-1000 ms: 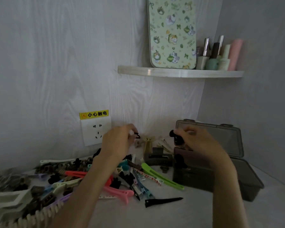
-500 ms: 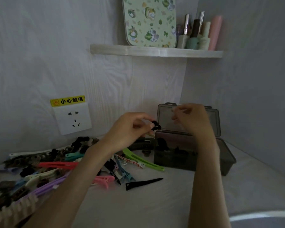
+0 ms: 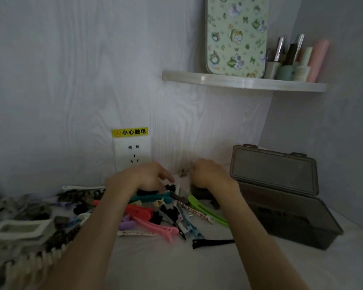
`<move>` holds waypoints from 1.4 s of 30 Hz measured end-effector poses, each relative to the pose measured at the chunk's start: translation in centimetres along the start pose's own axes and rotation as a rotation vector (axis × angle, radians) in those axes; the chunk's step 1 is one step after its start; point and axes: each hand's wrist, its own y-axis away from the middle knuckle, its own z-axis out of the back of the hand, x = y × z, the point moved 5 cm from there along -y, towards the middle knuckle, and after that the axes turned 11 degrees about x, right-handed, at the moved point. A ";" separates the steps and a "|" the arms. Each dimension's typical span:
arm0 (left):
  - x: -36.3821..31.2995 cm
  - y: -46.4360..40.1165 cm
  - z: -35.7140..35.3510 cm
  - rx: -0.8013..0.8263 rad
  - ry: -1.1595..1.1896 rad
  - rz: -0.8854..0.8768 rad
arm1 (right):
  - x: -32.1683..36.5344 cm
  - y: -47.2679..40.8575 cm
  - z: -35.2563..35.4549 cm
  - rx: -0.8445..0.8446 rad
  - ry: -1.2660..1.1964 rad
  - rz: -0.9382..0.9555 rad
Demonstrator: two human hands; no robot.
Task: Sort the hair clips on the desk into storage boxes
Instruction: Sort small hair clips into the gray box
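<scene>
Head view: left hand point(image 3: 147, 176) loosely open, right hand point(image 3: 208, 172) grip unclear, over tangled hair clips point(image 3: 155, 214); snagged neighbours risk mis-sorting into storage box point(image 3: 289, 218).

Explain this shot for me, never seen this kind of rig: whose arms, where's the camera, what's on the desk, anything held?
There is no robot here. The picture comes from one wide-angle camera worn on a person's head, looking forward and down, so the two bare arms are the wearer's own. The left hand and right hand both reach into a pile of hair clips spread over the desk: long pink, green, teal and black ones among them. The hands are blurred, so I cannot tell whether either holds a clip. On the right stands a dark see-through storage box with its lid up. A wall socket sits behind the pile and a shelf above carries bottles.
</scene>
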 end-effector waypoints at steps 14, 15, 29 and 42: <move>-0.3 -1.6 0.4 -0.392 0.078 -0.068 | 1.0 -0.3 -0.4 -0.142 -0.248 0.112; -0.8 -2.1 -0.3 -0.355 0.085 -0.106 | 0.8 -0.3 -0.2 -0.109 -0.323 0.125; 1.1 -2.5 0.3 -0.327 0.074 0.208 | -2.8 1.1 1.4 0.125 -0.003 -0.021; 0.9 -2.0 1.1 -0.615 0.118 0.198 | -3.5 -0.2 2.6 -0.452 -0.330 0.110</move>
